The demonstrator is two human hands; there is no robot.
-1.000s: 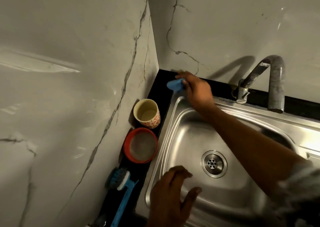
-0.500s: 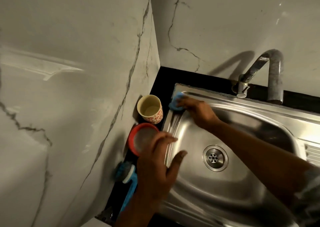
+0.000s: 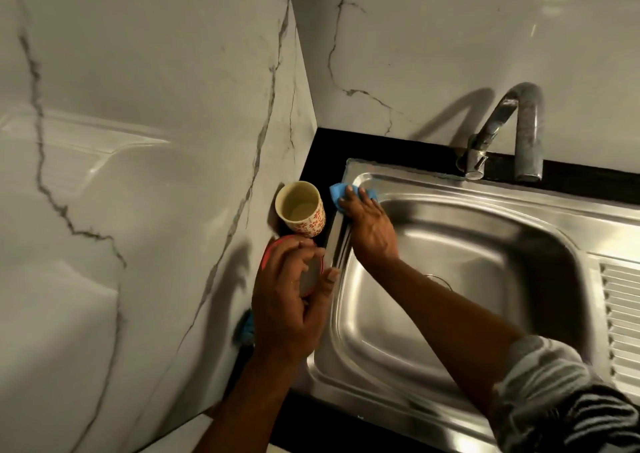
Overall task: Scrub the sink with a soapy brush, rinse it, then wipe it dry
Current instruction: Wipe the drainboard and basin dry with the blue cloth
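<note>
L hand (image 3: 291,307) moved fwd, grips red bowl (image 3: 267,257).

stainless steel sink (image 3: 467,245) set in black stone counter (image 3: 381,144), in corner of two white marble walls (image 3: 138,175). curved metal tap (image 3: 526,123) behind basin, toward right. ribbed drainboard (image 3: 623,314) right of basin. cream flower-print cup (image 3: 301,210) on counter strip left of sink, near back. red round bowl (image 3: 268,252) just in front of cup. blue scrub brush (image 3: 246,328) further front on same strip, mostly hidden behind left hand (image 3: 291,300). left hand over bowl, fingers curled at its far rim, thumb on sink side. right hand (image 3: 370,231) flat on folded blue cloth (image 3: 336,191) at sink's back-left rim corner; forearm crosses basin.
</note>
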